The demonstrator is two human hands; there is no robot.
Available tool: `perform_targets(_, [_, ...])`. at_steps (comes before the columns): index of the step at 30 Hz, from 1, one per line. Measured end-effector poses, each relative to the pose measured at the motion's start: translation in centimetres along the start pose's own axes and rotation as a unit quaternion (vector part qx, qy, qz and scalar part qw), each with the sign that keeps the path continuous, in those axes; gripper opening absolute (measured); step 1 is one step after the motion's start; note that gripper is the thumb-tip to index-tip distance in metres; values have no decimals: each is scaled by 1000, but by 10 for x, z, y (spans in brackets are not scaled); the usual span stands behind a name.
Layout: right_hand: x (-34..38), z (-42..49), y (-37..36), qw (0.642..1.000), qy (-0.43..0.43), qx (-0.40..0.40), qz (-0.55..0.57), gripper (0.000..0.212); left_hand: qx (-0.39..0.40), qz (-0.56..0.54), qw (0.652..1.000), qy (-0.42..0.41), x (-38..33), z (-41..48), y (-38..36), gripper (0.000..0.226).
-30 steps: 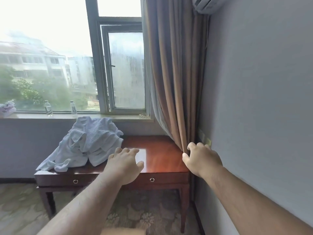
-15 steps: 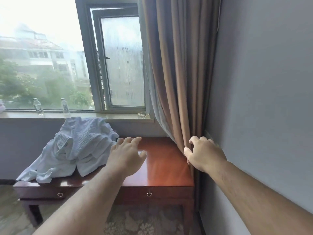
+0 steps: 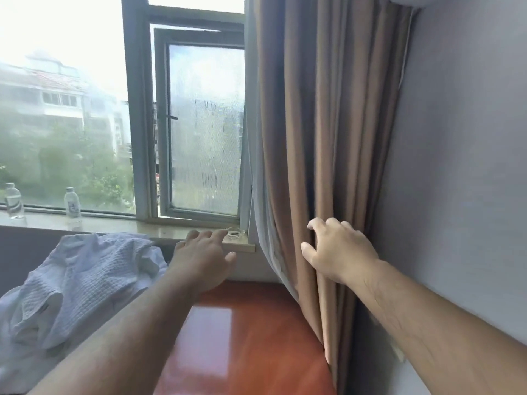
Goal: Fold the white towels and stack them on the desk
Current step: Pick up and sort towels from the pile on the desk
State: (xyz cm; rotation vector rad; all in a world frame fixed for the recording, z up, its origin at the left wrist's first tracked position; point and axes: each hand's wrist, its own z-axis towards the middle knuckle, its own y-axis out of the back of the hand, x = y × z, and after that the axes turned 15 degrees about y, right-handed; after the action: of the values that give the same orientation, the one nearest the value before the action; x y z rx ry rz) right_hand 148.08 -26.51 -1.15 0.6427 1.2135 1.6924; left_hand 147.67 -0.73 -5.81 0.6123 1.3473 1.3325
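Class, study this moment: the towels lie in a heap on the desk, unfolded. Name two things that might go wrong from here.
1. The right hand grips the brown curtain, not a towel; a tug may drag it over the desk.
2. The left hand reaches near a small glass dish on the sill and might knock it off.

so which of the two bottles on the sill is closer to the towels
The right bottle, the one with the white label; the other bottle stands farther left, away from the towels.
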Motion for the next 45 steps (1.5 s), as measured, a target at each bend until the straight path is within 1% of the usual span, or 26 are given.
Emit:
perform_targets(1, [-1,13,-8,1000,2,-3,6,49,1,-1,1000,-2,1,13,-8,64])
perform_targets(6, [1,60,-66,997,14,70,-14,48,24,29,999,13,17,56,-46,64])
perform_targets(10, [-1,105,-103,996,20,83,7,50,28,36,998,49,44,93,-66,64])
perform_targets(14, [8,148,-143,994,54,87,25,53,36,47,994,89,74,115,-80,65])
perform_targets(19, [26,211,-185,985,127,88,80,59,30,50,988,146,106,149,-90,63])
perform_targets(23, [32,246,-220,972,154,97,147,54,32,44,978,203,129,160,-108,62])
perform_targets(27, [41,253,-272,949,168,175,202,53,54,34,960,273,149,144,-141,61])
perform_targets(32, [58,247,-314,920,156,240,267,55,52,35,953,297,163,121,-153,59])
perform_targets(36, [72,243,-326,904,168,249,304,56,38,42,953,298,171,110,-154,58])
perform_targets(40, [72,244,-327,897,168,229,338,53,14,7,942,334,174,115,-153,56])
perform_targets(45, [64,249,-335,880,95,228,406,43,6,-14,939,343,174,123,-163,57])
